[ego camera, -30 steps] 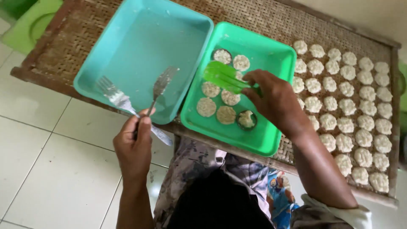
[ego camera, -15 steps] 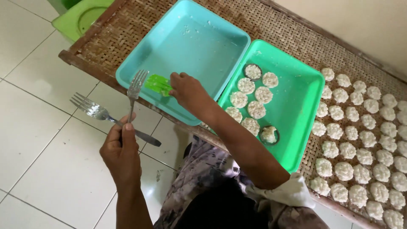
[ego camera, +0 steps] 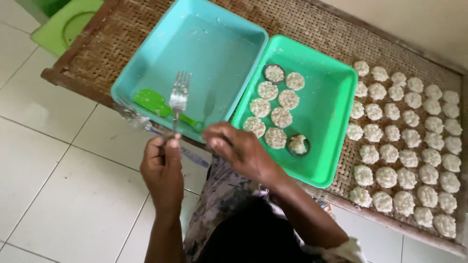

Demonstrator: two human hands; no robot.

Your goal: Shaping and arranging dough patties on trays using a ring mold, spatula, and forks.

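My left hand [ego camera: 163, 168] grips two metal forks by their handles. One fork [ego camera: 179, 95] stands upright over the blue tray [ego camera: 204, 44]. The other fork [ego camera: 134, 116] is blurred and points left across the tray's near edge. A green spatula [ego camera: 158, 106] lies inside the blue tray. My right hand [ego camera: 239, 148] hovers at the tray's near edge, fingers loosely curled just past the spatula's handle, with nothing seen in them. The green tray [ego camera: 326, 92] beside it holds several flat white rice patties [ego camera: 282, 117] and two round ring moulds [ego camera: 297, 144].
Both trays rest on a woven bamboo rack [ego camera: 312, 24] with a wooden frame. Rows of white patties [ego camera: 404, 141] cover the rack to the right. A green plastic object [ego camera: 68, 22] stands on the tiled floor at the upper left.
My right hand carried the green spatula from the green tray into the blue tray, laid it down and pulled back toward me. My left hand kept the forks and raised one upright.
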